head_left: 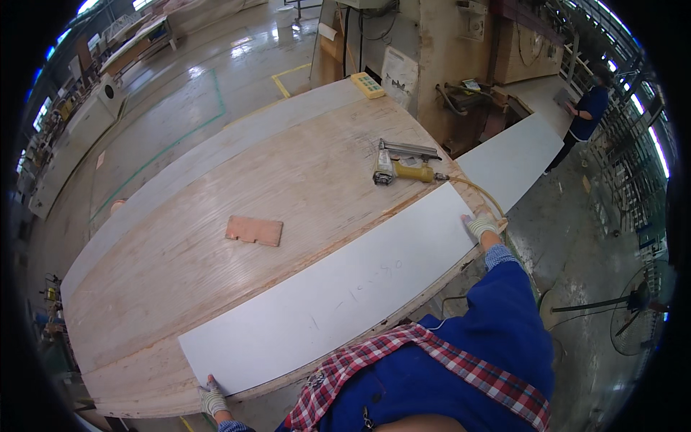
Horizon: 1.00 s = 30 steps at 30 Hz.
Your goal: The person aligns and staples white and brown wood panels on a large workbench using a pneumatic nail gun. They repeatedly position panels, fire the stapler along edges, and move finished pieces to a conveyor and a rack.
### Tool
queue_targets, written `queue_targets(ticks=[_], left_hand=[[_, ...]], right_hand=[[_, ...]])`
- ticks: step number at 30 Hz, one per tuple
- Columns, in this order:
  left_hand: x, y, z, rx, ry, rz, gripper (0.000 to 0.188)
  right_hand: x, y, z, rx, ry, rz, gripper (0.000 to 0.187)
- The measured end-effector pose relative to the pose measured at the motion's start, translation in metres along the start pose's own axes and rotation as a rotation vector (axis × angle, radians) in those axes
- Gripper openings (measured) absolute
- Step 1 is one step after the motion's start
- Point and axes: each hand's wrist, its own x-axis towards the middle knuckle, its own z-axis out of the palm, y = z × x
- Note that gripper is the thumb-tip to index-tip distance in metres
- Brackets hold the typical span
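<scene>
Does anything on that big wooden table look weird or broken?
Maybe the small, flat, pinkish rectangular block on the pale wooden tabletop: its near edge has notches, like bites, though they could be deliberate. The long, white rectangular panel has faint dark scribbles. Nothing looks spilled.

Faint handwritten marks [360, 289] are running along the near white board [327, 291], too faint for reading surely; any print on the far yellow box [368, 86] is appearing too small.
</scene>
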Motion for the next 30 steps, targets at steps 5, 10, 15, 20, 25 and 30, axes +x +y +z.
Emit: queue_targets(ticks=[5, 10, 15, 20, 25, 30], left_hand=[[-0.006, -0.004, -0.015, 0.017, -0.052, 0.026, 0.102], [0.006, -0.002, -0.02, -0.131, 0.038, 0.173, 0.09], [0.004, 0.006, -0.013, -0.059, -0.02, 0.095, 0.091], [-0.004, 0.013, -0.005, -0.039, 0.072, -0.03, 0.099], [0.028, 0.003, -0.002, -0.044, 0.033, 0.008, 0.092], [0.037, -0.003, -0.055, 0.276, -0.209, 0.007, 0.084]], right_hand=[[-0.019, -0.008, -0.036, -0.065, -0.002, -0.149, 0.076], [-0.011, -0.006, -0.046, -0.083, -0.051, -0.019, 0.071], [0.03, 0.012, 0.008, -0.011, 0.133, -0.002, 0.084], [0.039, 0.028, 0.038, 0.261, 0.104, 0.064, 0.081], [0.031, 0.031, 0.033, 0.295, 0.163, 0.035, 0.074], [0.031, 0.031, 0.01, -0.026, 0.216, -0.172, 0.054]])
